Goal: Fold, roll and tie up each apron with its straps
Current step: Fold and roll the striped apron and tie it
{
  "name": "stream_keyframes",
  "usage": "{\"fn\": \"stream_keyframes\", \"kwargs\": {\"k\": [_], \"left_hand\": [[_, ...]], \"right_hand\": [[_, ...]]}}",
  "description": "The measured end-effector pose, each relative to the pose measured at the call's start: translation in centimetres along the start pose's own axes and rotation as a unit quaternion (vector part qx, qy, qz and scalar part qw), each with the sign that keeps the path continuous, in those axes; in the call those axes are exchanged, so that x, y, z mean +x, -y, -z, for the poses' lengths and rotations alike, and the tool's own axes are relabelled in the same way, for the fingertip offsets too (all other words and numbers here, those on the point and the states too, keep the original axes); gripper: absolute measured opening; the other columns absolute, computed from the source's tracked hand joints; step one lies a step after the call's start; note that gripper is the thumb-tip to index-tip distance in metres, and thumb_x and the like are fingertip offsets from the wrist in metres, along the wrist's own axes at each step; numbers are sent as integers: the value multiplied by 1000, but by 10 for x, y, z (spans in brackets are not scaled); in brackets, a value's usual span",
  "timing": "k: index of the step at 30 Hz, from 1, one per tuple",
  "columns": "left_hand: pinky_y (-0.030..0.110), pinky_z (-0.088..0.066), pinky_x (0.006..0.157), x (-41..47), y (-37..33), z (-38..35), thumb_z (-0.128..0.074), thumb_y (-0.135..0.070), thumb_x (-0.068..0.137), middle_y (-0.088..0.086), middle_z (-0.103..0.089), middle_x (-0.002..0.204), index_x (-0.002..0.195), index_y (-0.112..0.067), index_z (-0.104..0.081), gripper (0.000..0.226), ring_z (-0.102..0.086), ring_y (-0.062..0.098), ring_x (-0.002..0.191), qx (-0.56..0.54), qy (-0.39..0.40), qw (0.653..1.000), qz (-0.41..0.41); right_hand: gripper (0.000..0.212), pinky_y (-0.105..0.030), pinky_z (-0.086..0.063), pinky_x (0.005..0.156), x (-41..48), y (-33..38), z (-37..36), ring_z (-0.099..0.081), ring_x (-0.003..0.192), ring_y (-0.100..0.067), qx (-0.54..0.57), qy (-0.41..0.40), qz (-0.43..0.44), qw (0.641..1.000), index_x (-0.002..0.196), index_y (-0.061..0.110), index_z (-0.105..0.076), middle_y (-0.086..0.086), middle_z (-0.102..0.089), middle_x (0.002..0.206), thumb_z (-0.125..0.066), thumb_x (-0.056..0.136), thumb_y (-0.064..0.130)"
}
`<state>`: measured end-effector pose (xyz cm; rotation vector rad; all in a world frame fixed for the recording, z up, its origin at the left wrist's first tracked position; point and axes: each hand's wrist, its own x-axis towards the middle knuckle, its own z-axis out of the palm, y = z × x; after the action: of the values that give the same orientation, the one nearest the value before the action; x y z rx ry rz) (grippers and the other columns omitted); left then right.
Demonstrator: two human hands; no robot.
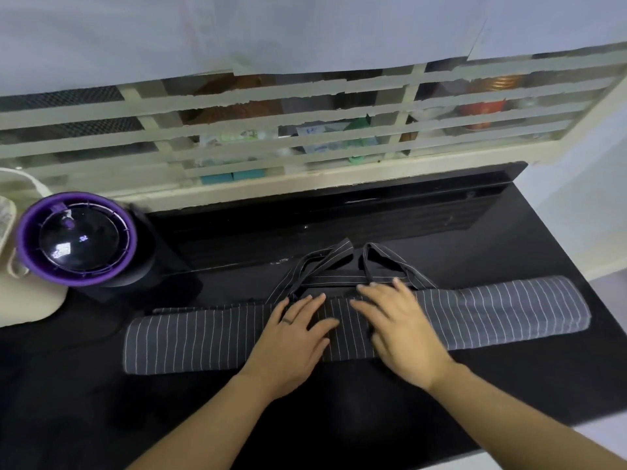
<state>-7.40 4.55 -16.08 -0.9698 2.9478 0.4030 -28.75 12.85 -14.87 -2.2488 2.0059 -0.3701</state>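
My left hand (291, 337) and right hand (400, 330) lie palm-down, side by side, on the middle of a dark grey pinstriped fabric apron (190, 337). The apron is folded into a long, narrow band across the glossy black table (509, 385). My fingers (307, 305) are straight and slightly spread, pressing the cloth flat and gripping nothing. The apron's striped straps (325, 262) lie looped just beyond my fingertips. A round purple-rimmed appliance (76, 239) stands far left.

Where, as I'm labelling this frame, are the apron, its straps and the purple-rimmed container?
apron (509, 307): head view, its striped right end.
straps (336, 252): head view, the crossed strap behind the folded band.
purple-rimmed container (26, 239): head view, left side of its rim.
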Motion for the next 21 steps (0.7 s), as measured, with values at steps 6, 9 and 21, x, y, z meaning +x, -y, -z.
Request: {"fn": "stream_keyframes", "kwargs": {"k": [6,9,21], "left_hand": [[31,-29,105,21,18,19,-39,-44,99,-11,-53,122,127,-27,-51,36,-48,10,116,-37,10,996,86],[32,-34,100,30,19,21,-30,-39,101,-10,-61,100,106,-25,-52,26,-54,11,95,-17,0,998,66],[43,-37,102,28,15,2,-61,-21,82,-3,-64,104,102,-22,-67,20,-59,17,96,66,-175,982,-18]], "right_hand": [[56,-36,-38,106,4,0,-20,-47,119,-15,76,22,-93,992,133,11,-52,1,-56,125,-38,92,46],[47,-32,-43,91,10,-7,-17,-54,95,-16,71,-17,-119,990,112,13,-64,5,-58,102,-39,91,47],[27,-35,-46,76,15,-17,-34,-49,80,-16,73,-76,-118,987,86,18,-60,8,-56,84,-39,94,33]]}}
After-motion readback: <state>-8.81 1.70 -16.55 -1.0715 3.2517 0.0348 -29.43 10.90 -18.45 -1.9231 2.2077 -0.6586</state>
